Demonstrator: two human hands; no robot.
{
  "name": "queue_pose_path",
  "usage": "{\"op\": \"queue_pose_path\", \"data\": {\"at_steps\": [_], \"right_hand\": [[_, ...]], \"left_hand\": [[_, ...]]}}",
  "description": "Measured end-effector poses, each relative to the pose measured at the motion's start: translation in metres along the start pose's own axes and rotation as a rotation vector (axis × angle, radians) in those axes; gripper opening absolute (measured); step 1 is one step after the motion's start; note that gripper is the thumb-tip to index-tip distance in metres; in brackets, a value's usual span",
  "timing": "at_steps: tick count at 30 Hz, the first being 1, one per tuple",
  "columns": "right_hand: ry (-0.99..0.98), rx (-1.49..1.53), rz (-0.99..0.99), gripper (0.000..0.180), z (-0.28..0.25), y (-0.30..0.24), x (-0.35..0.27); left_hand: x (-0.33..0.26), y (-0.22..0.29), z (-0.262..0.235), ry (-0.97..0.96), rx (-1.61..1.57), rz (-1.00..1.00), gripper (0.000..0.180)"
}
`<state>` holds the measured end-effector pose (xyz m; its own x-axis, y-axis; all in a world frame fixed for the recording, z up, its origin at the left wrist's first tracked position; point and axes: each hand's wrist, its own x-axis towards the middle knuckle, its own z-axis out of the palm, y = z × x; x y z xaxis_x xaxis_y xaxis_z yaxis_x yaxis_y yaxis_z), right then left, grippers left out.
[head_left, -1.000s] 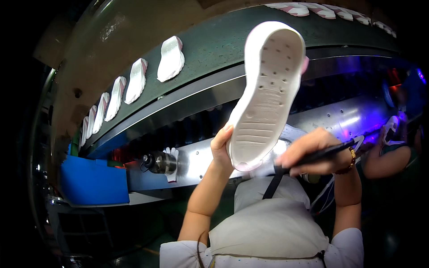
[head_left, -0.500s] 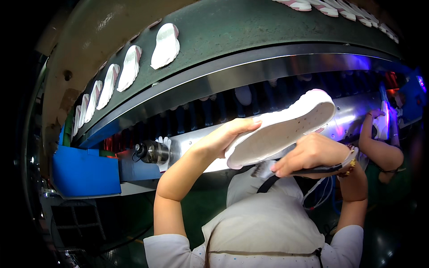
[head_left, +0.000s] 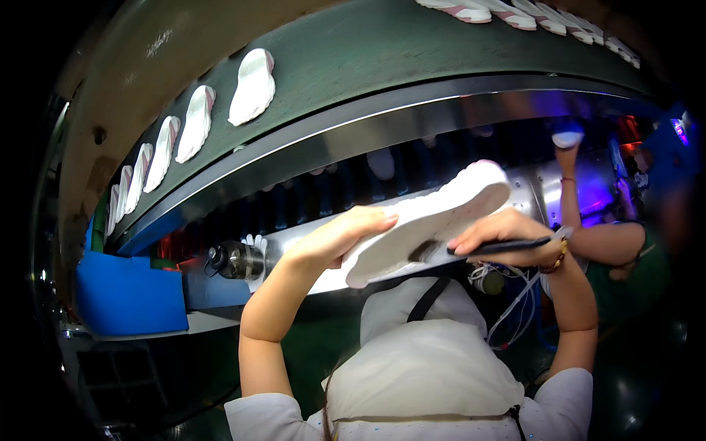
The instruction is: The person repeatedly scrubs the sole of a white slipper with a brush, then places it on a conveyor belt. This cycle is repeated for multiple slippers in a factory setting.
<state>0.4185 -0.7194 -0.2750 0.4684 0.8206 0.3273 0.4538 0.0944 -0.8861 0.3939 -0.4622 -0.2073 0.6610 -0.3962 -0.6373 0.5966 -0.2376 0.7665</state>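
Note:
A white shoe sole (head_left: 463, 197) is held up in front of me, its hollow inner face turned toward me. My left hand (head_left: 357, 229) grips the near left end of it, thumb along the upper rim. In my right hand (head_left: 511, 234) is a brush (head_left: 507, 247) with a dark handle, fingers closed around it. The brush's bristles (head_left: 422, 251) lie against the inside of the sole, toward its heel-side left part; they are slightly blurred.
Beyond runs a green conveyor belt (head_left: 353, 66) carrying several white-and-pink soles (head_left: 252, 87). A metal ledge bears a dark bottle (head_left: 239, 259) beside a white glove (head_left: 257, 246). A blue box (head_left: 132, 294) stands left. At right, a co-worker's arm (head_left: 603, 242) reaches in; cables (head_left: 518, 294) hang below.
The brush has moved from below the sole's lower edge onto its inner face. Belt soles, bottle and my hands appear shifted left in view. The co-worker's arm now reaches up toward the belt.

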Motion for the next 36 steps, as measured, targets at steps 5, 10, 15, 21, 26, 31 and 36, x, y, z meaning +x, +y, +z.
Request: {"op": "queue_pose_path", "data": {"at_steps": [5,10,15,21,26,31,36], "right_hand": [[-0.016,-0.045,-0.009,0.015,-0.001,-0.005,-0.008],[0.013,-0.113,0.036,0.017,0.004,0.016,-0.016],[0.124,0.008,0.044,0.018,-0.006,0.011,-0.017],[0.05,-0.09,0.063,0.016,-0.003,0.005,-0.019],[0.215,-0.146,0.124,0.02,-0.01,0.023,-0.018],[0.132,0.288,0.36,0.02,0.01,0.007,-0.018],[0.496,0.462,0.218,0.018,0.073,0.026,0.009]], "left_hand": [[0.002,-0.016,-0.003,0.068,-0.117,-0.001,0.049],[0.004,-0.029,-0.02,0.108,-0.016,-0.002,0.046],[-0.003,-0.031,-0.022,0.177,-0.182,0.018,0.042],[-0.006,-0.026,-0.015,0.222,-0.082,0.072,0.046],[-0.004,-0.028,-0.02,0.187,-0.064,0.098,0.049],[0.008,-0.046,-0.025,0.119,-0.376,0.173,0.046],[0.053,-0.062,-0.004,-0.123,-0.871,0.281,0.043]]}}
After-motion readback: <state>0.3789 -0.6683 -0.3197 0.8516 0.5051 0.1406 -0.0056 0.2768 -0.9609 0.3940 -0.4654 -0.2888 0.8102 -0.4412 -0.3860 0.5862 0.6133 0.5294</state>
